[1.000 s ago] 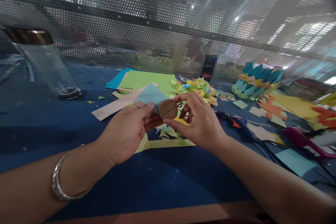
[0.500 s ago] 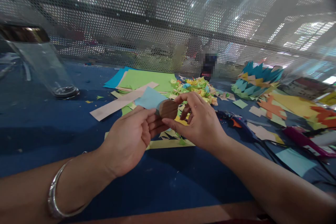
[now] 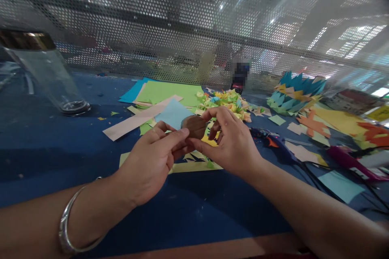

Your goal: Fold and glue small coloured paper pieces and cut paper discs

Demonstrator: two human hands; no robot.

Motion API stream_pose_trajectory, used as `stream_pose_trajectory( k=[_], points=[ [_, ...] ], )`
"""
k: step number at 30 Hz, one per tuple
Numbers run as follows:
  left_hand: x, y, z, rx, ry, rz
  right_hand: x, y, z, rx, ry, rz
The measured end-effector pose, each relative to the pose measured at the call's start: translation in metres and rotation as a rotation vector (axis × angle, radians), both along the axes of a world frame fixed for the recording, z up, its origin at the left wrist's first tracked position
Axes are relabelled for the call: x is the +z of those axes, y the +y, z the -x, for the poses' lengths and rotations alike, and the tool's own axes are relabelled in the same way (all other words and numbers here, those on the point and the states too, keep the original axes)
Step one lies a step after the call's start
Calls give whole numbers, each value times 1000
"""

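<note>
A round brown disc (image 3: 194, 126), with lines like wood grain, is held up between my two hands over the table. My left hand (image 3: 154, 158) pinches its left edge, thumb on top and fingers beneath. My right hand (image 3: 232, 139) grips the right side between thumb and index finger, the other fingers curled. Just behind the disc lies a light blue paper (image 3: 173, 112), partly covered by it. A pale pink paper strip (image 3: 130, 123) and a stack of green sheets (image 3: 170, 90) lie beyond. To the right is a heap of small folded paper pieces (image 3: 227, 102).
A glass jar (image 3: 51, 73) stands at the left. On the right are a blue glue gun (image 3: 287, 149), a magenta glue gun (image 3: 355, 164) with cables, a spiky layered paper piece (image 3: 296, 91) and paper scraps. A perforated metal screen (image 3: 170, 28) rises behind the blue table (image 3: 197, 206).
My left thumb and fingers have closed onto the disc's left edge; before, that hand was flatter beneath it. The disc has tilted slightly. My right hand keeps its grip.
</note>
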State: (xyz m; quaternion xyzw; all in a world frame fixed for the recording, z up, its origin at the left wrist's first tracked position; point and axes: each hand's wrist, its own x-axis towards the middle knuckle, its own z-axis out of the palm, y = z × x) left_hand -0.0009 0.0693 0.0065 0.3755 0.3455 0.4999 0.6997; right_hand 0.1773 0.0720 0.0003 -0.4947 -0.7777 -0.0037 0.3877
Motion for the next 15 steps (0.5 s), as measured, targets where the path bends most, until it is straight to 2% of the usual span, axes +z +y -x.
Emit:
stream_pose_trajectory(
  k=[6, 9, 15],
  points=[
    [1, 4, 1, -6, 12, -11, 0, 0, -1, 6, -20, -17],
    [1, 12, 6, -44, 44, -73, 0, 0, -3, 49, -20, -28],
    [6, 26, 17, -121, 359, -162, 2, -2, -7, 130, -66, -7]
  ],
)
